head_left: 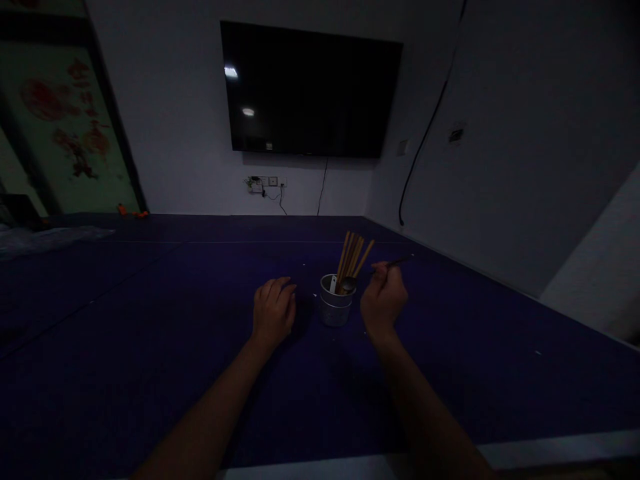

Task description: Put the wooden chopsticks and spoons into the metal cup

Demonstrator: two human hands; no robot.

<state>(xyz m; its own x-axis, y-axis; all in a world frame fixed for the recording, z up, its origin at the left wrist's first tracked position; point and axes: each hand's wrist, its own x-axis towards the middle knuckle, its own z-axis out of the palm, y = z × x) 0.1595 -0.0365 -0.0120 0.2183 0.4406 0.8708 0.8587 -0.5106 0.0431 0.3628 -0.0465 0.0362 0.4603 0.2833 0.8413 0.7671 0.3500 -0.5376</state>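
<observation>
A silvery metal cup [335, 312], round-walled with a raised band below its rim, stands upright at the centre of the clock, on a deep blue-purple surface [150, 373] crossed by thin seams. Out of it rise slender, straight chopsticks [356, 257], tan to brown and apparently wooden, most leaning towards one o'clock. Among them sit a rounded, dull-grey spoon bowl [349, 283] and a flat white piece [333, 285] near the rim's ten o'clock.

Just beside the cup at three o'clock, the right hand [384, 297] is closed into a loose fist around a slim dark stick [404, 258], pinched near thumb and forefinger, its pale tip pointing to two o'clock. That forearm comes up from five o'clock.

At nine o'clock, apart from the cup, the left hand [274, 307] is half open with nothing visible in its grasp, back upward, fingers softly bent; whether it touches the surface is unclear. Its forearm slants in from seven.

Farther out, crinkled clear plastic [65, 239] lies between nine and ten, and a glossy black rectangular screen [313, 90] hangs on the smooth wall [170, 120] at twelve.
</observation>
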